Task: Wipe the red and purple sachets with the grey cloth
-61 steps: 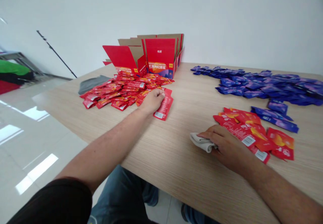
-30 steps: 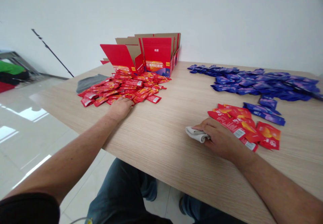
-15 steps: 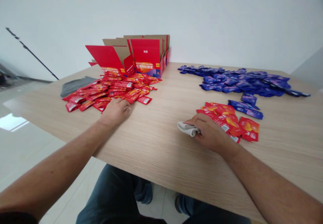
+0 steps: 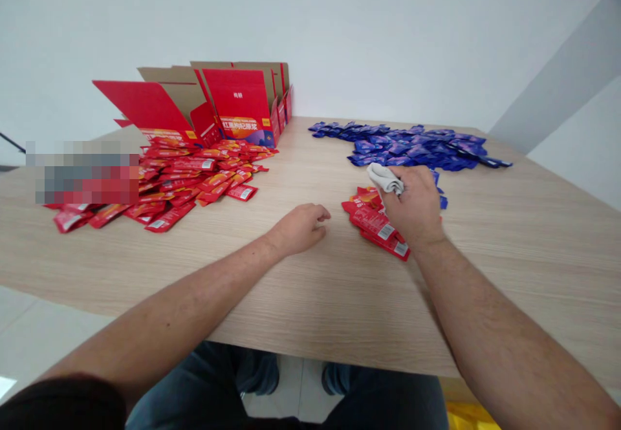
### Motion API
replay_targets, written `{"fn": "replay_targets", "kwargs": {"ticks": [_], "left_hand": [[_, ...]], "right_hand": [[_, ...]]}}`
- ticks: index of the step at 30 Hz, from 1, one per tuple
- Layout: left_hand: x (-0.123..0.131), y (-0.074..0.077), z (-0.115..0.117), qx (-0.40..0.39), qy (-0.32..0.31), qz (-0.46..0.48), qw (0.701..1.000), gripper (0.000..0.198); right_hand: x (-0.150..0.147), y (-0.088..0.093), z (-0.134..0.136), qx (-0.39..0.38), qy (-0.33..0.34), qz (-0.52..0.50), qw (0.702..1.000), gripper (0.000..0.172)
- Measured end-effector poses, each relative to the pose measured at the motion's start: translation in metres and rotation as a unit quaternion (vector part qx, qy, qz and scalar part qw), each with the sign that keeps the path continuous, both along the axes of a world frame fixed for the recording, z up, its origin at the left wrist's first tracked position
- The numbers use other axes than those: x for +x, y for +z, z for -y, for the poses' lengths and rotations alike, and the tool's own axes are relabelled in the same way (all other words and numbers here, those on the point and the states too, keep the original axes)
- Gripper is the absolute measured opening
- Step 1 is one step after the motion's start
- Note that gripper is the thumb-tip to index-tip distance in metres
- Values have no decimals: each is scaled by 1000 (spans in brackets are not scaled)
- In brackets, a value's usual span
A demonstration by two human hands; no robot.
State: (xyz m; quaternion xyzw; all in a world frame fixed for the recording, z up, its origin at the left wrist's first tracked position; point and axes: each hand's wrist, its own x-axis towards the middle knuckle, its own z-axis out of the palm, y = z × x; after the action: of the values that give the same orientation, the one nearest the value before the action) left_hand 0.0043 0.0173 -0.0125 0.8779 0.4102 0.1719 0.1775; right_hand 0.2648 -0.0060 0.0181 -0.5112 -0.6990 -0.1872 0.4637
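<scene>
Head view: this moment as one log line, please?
left hand: between larger red pouch pile and smaller red pouch pile, nothing seen held | right hand: holds folded white cloth | blue pouches: heaped farther back

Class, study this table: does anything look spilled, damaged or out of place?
Nothing visible looks spilled or damaged. One oddity: a blocky, pixelated patch hides the upper left of the red packet heap, unlike the clear detail beside it.
</scene>
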Motion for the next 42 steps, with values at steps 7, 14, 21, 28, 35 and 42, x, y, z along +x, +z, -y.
{"fn": "replay_targets", "kwargs": {"ticks": [7, 14, 21, 28, 35, 42], "left_hand": [[70, -2, -29, 31, 28, -2, 999, 57], [84, -11, -28, 89, 19, -90, 992, 68], [72, -12, -34, 26, 27, 12, 999, 64], [60, 4, -34, -148, 52, 138, 978, 35], [41, 29, -26, -161, 61, 32, 985, 14], [-6, 41, 4, -232, 120, 248, 933, 16]], "right_hand": [[2, -3, -3, -7, -3, 6, 1000, 24], [0, -2, -3, -6, -2, 10, 1000, 26], [-2, 0, -1, -9, 1, 8, 1000, 25], [-2, 0, 0, -21, 0, -15, 1000, 23], [-1, 0, 0, -36, 2, -13, 999, 24], [-12, 4, 8, -35, 32, -10, 999, 23]]}}
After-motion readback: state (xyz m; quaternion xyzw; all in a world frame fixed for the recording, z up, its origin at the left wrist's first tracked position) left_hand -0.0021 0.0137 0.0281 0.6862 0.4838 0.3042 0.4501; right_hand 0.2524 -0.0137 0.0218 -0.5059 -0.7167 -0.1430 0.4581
